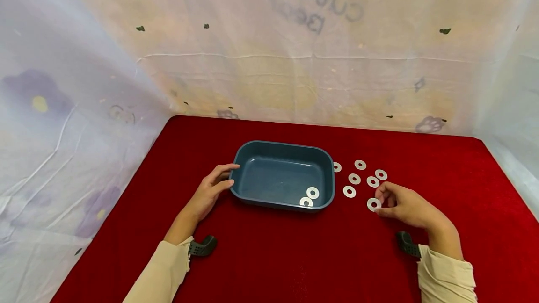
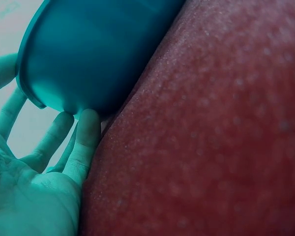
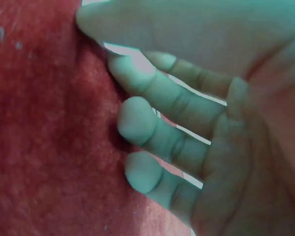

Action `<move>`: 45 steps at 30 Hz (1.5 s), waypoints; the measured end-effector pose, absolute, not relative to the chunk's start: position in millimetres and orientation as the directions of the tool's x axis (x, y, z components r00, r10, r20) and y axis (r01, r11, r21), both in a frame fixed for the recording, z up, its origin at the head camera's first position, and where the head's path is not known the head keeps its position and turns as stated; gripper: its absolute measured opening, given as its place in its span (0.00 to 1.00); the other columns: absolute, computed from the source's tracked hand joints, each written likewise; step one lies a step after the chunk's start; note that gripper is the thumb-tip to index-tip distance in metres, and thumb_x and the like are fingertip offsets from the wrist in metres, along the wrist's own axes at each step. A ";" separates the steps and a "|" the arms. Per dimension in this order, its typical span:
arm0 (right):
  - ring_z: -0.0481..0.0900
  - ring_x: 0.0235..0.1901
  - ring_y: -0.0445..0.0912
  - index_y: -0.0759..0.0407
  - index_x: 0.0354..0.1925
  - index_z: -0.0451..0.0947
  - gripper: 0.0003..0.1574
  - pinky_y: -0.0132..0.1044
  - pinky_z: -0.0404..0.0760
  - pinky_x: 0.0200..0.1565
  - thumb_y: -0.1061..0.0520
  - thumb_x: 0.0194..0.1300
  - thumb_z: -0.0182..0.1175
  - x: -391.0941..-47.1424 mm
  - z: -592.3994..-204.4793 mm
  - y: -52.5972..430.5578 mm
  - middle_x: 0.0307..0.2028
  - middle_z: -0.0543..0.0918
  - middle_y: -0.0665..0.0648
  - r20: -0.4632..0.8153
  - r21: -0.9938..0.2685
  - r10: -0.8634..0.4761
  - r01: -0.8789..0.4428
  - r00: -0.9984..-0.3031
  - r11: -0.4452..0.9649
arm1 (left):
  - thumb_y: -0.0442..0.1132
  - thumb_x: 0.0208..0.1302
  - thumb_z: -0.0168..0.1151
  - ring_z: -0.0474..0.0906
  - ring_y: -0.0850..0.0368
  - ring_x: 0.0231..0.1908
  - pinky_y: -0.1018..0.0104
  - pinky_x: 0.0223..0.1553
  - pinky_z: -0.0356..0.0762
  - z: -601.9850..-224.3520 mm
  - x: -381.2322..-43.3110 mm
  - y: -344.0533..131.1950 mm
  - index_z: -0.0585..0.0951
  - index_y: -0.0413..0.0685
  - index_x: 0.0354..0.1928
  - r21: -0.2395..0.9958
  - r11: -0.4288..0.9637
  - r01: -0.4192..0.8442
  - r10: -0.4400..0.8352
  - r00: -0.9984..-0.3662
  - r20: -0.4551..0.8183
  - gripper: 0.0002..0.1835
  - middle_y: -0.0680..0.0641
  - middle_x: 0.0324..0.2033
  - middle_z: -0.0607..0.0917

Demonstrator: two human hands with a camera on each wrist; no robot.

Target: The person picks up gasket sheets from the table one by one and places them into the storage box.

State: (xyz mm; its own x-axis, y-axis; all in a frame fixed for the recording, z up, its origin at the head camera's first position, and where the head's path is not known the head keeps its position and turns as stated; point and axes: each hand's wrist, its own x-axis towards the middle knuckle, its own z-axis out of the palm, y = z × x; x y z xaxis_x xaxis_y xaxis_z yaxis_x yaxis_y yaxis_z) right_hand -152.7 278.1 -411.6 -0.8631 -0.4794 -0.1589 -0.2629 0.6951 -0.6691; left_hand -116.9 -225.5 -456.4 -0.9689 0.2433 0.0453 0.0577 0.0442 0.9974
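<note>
In the head view a dark blue-grey rectangular tub (image 1: 282, 176) stands on the red cloth. My left hand (image 1: 206, 193) holds its left end, with thumb and index finger over the rim. The left wrist view shows other fingertips against the tub's outer wall (image 2: 98, 59). Two flat metal washers (image 1: 309, 193) lie in the tub's near right corner. Right of the tub, my right hand (image 1: 406, 205) pinches a washer (image 1: 369, 205) between thumb and index finger. From the right wrist, only a bright sliver of this washer (image 3: 122, 49) shows, with the remaining fingers curled near the cloth.
Several loose washers lie between the tub and my right hand, among them one washer (image 1: 349, 187) nearest the tub's front corner. Another washer (image 1: 338, 167) is partly hidden by the tub's right rim. A printed fabric wall (image 1: 269, 88) encloses the red table (image 1: 294, 256).
</note>
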 end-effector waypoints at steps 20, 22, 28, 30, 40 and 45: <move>0.71 0.27 0.33 0.56 0.48 0.83 0.21 0.30 0.72 0.30 0.53 0.55 0.73 -155.7 -412.1 282.6 0.30 0.78 0.47 -0.173 -0.659 -0.544 -0.314 -0.821 0.684 | 0.39 0.75 0.53 0.70 0.51 0.61 0.73 0.57 0.73 -457.6 -117.3 -226.2 0.68 0.44 0.70 0.997 0.044 0.065 0.241 -0.969 0.052 0.24 0.38 0.67 0.67; 0.71 0.26 0.33 0.54 0.47 0.84 0.21 0.30 0.72 0.30 0.52 0.55 0.74 -156.0 -411.6 282.4 0.29 0.78 0.47 -0.178 -0.651 -0.534 -0.308 -0.827 0.694 | 0.38 0.75 0.53 0.70 0.50 0.61 0.73 0.57 0.73 -457.6 -117.3 -226.0 0.67 0.43 0.70 0.997 0.043 0.065 0.242 -0.969 0.053 0.24 0.38 0.67 0.67; 0.71 0.26 0.33 0.53 0.45 0.84 0.19 0.29 0.72 0.31 0.53 0.54 0.74 -154.8 -410.2 281.4 0.29 0.78 0.47 -0.165 -0.635 -0.514 -0.308 -0.842 0.709 | 0.39 0.74 0.54 0.70 0.46 0.61 0.73 0.57 0.73 -456.8 -117.6 -224.9 0.68 0.43 0.70 0.997 0.045 0.061 0.241 -0.969 0.049 0.25 0.38 0.66 0.68; 0.71 0.27 0.33 0.53 0.45 0.84 0.19 0.30 0.72 0.31 0.53 0.54 0.74 -154.2 -409.9 281.0 0.30 0.79 0.47 -0.148 -0.635 -0.506 -0.311 -0.849 0.707 | 0.39 0.74 0.54 0.70 0.46 0.61 0.73 0.57 0.73 -456.9 -117.5 -225.2 0.68 0.44 0.70 0.997 0.046 0.062 0.239 -0.970 0.050 0.24 0.37 0.66 0.68; 0.72 0.26 0.35 0.53 0.47 0.83 0.19 0.30 0.72 0.29 0.54 0.56 0.74 -152.5 -407.5 280.5 0.27 0.77 0.47 -0.012 -0.662 -0.469 -0.345 -0.883 0.665 | 0.39 0.74 0.54 0.71 0.53 0.61 0.73 0.57 0.73 -455.0 -116.9 -224.4 0.67 0.43 0.70 0.997 0.047 0.057 0.239 -0.970 0.044 0.25 0.38 0.67 0.67; 0.72 0.26 0.36 0.52 0.48 0.82 0.18 0.31 0.72 0.28 0.54 0.60 0.71 -153.3 -406.9 280.7 0.28 0.76 0.48 -0.002 -0.669 -0.460 -0.341 -0.888 0.661 | 0.39 0.74 0.54 0.70 0.55 0.60 0.74 0.58 0.72 -454.3 -116.2 -224.4 0.68 0.44 0.70 0.998 0.046 0.050 0.231 -0.972 0.038 0.25 0.39 0.67 0.67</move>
State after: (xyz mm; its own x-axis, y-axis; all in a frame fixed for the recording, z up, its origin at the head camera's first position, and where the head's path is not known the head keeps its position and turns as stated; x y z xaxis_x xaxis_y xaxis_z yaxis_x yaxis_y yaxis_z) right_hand -153.3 280.7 -406.9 -0.8877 -0.4603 -0.0017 -0.3412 0.6606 -0.6687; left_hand -116.2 -224.4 -454.3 -0.9721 0.2313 0.0383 0.0503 0.0462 0.9977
